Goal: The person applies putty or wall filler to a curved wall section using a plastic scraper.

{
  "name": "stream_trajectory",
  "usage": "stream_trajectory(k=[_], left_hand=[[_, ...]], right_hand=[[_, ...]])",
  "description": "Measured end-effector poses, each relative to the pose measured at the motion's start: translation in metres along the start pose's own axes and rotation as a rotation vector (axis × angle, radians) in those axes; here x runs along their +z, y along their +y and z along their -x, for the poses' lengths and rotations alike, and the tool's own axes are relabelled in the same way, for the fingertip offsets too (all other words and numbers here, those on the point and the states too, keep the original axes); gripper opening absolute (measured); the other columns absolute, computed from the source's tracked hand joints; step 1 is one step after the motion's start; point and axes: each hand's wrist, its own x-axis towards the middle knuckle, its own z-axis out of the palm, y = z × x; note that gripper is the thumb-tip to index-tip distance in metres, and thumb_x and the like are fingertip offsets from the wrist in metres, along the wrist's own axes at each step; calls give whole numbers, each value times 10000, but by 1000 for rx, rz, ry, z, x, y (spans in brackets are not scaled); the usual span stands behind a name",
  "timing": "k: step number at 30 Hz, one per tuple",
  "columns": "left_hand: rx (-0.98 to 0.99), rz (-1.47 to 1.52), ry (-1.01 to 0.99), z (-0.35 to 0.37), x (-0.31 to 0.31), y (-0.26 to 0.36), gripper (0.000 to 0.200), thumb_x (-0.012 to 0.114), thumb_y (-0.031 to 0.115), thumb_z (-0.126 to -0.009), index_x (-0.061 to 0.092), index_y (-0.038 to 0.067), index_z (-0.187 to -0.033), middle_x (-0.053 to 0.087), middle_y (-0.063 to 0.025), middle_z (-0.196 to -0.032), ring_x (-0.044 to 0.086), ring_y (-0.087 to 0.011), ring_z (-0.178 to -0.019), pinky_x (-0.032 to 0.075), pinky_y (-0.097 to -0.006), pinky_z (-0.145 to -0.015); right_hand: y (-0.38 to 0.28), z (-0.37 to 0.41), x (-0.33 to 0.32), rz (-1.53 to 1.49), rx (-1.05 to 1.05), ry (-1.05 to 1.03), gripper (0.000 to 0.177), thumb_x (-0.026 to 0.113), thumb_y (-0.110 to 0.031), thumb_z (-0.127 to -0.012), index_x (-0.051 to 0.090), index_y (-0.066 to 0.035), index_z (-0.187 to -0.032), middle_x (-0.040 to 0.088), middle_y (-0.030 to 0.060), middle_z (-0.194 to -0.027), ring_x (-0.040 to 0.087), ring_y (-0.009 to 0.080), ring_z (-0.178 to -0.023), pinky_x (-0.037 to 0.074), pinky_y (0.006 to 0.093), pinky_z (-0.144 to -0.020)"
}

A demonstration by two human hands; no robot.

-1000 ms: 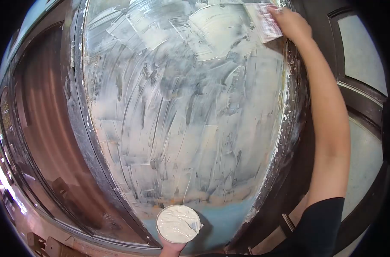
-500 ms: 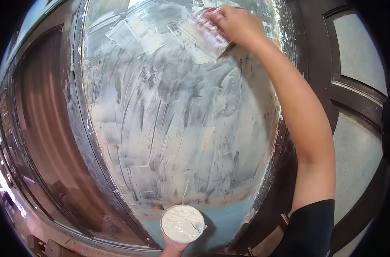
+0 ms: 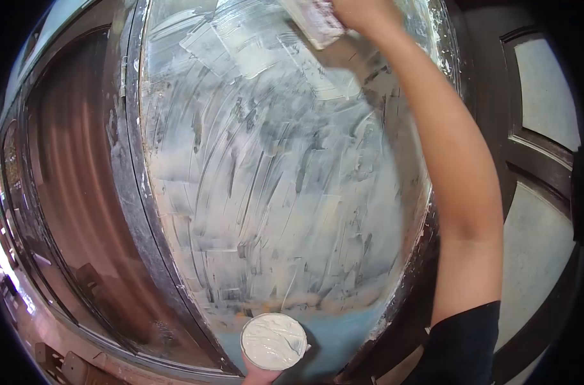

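At the top of the view my right hand [image 3: 365, 14] grips a wide putty knife [image 3: 317, 22], its blade smeared with white paste and its handle end reddish. The blade is close over the upper part of a wall panel [image 3: 272, 186], which carries streaky white and grey smears. Low in the middle, my left hand [image 3: 261, 373] holds a round tub of white putty [image 3: 274, 340] from below, fingers mostly hidden under it. The putty's surface is ridged and wet-looking.
Dark frame strips [image 3: 128, 128] flecked with white border the panel. A brown glossy door or window [image 3: 74, 179] stands on the left, and a dark frame with pale panes [image 3: 548, 96] on the right. Bare blue wall [image 3: 333, 340] shows behind the tub.
My right hand and the putty knife have moved up, leaving a pale putty patch in view where the blade was. The view has shifted slightly; the tub stays low in the middle.
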Motion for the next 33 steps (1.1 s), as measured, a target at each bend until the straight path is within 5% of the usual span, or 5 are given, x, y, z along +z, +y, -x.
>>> stream_trajectory(k=[16,22,24,26,33], left_hand=[[-213,747,-100,15,2,26,673,397,589,-934,486,156,-1441,453,-131,-1506,420,-430,-1369,252,-733,-1112],[-25,118,-75,15,5,15,677,378,569,-947,452,132,-1459,445,-143,-1509,417,-420,-1377,272,-702,-1124],[25,-26,-35,20,0,18,677,375,566,-949,450,129,-1460,447,-143,-1507,419,-420,-1375,273,-700,-1124],[-200,727,-139,23,-4,22,701,396,591,-938,408,143,-1477,369,-127,-1557,367,-434,-1404,229,-780,-1100],[-38,130,0,31,-17,29,690,394,599,-940,426,150,-1463,418,-162,-1517,405,-466,-1367,235,-816,-1068]], right_hand=[[141,-8,-46,315,300,-97,716,376,-691,-944,583,-127,-1333,631,231,-1283,568,427,-1228,449,509,-1007],[-3,19,-19,39,-55,-136,447,511,-478,-977,678,-90,-1123,702,213,-1077,657,412,-1029,500,493,-901],[-10,17,-5,3,-33,-147,447,517,-480,-975,678,-90,-1123,699,214,-1086,653,413,-1037,497,497,-907],[-14,10,-1,-36,-25,-154,447,523,-482,-974,679,-91,-1124,696,214,-1095,649,413,-1045,494,502,-912],[59,-11,0,-375,125,-128,542,528,-517,-972,621,-30,-1192,706,160,-1053,659,262,-968,485,363,-867]])
